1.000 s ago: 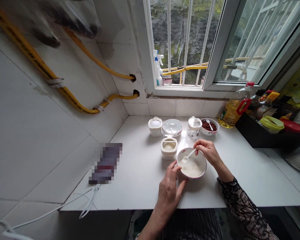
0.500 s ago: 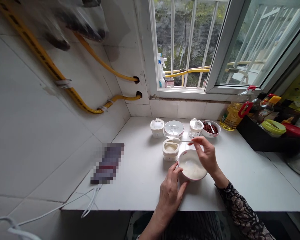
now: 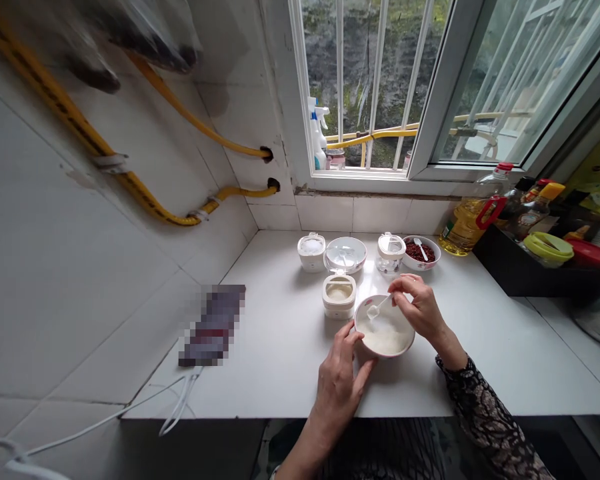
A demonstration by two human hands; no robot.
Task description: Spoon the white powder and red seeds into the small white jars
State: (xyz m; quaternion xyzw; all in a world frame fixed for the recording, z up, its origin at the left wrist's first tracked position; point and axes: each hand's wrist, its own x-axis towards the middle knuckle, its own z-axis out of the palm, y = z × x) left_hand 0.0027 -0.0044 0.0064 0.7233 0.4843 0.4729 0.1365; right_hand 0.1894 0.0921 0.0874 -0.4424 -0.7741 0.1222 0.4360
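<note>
My right hand (image 3: 420, 308) pinches a small white spoon (image 3: 374, 311) by its handle, with the scoop end low over the inside of a bowl (image 3: 391, 356). Pale, fine grains or powder (image 3: 387, 339) cover the bowl's bottom. My left hand (image 3: 337, 373) steadies this bowl, fingers at its left rim and thumb along its near side. Just beyond the left fingers stands a cream jar (image 3: 339, 311) with its lid up and pale contents inside.
Along the wall stand a white-lidded jar (image 3: 311, 261), a bowl with clear contents (image 3: 361, 261), a clear jar (image 3: 391, 262) and a bowl of reddish-brown bits (image 3: 421, 252). An oil bottle (image 3: 463, 223) and black condiment box (image 3: 505, 273) are at right. A cable (image 3: 177, 407) hangs over the counter edge.
My right hand has brought the spoon from above the cream jar to inside the bowl, tipping its scoop end down. My left hand stays at the bowl. The view has shifted slightly.
</note>
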